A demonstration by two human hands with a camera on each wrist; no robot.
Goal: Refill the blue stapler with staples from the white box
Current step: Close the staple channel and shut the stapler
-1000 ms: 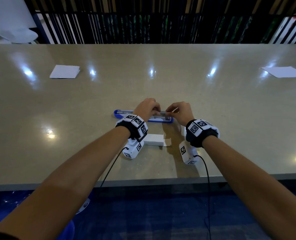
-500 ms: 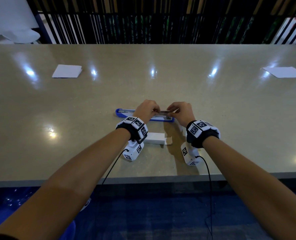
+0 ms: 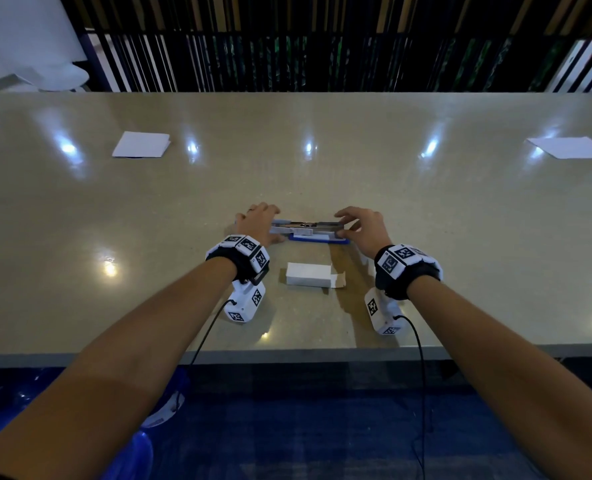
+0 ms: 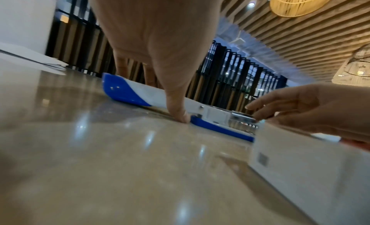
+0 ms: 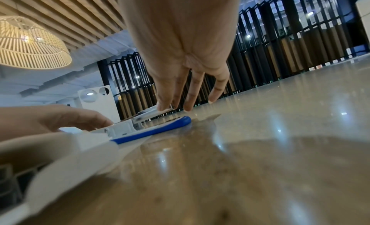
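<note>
The blue stapler [image 3: 318, 240] lies opened flat on the table, its metal magazine [image 3: 308, 225] showing between my hands. My left hand [image 3: 258, 226] holds the blue and white lid end [image 4: 124, 92], fingers behind it and thumb [image 4: 180, 116] down on the near side. My right hand [image 3: 341, 225] pinches the front tip of the magazine [image 5: 156, 111] above the blue base [image 5: 160, 128]. The white box [image 3: 308, 274] lies just in front of the stapler with its right flap open. No loose staples are visible.
A folded white paper [image 3: 141, 144] lies at the far left of the beige table [image 3: 460, 220], and another sheet [image 3: 571, 147] at the far right. The table's near edge [image 3: 305, 355] runs below my wrists. A dark slatted screen stands behind.
My hands have drawn apart: the left slid left onto the lid end, the right moved right to the magazine's tip. The magazine now shows between them.
</note>
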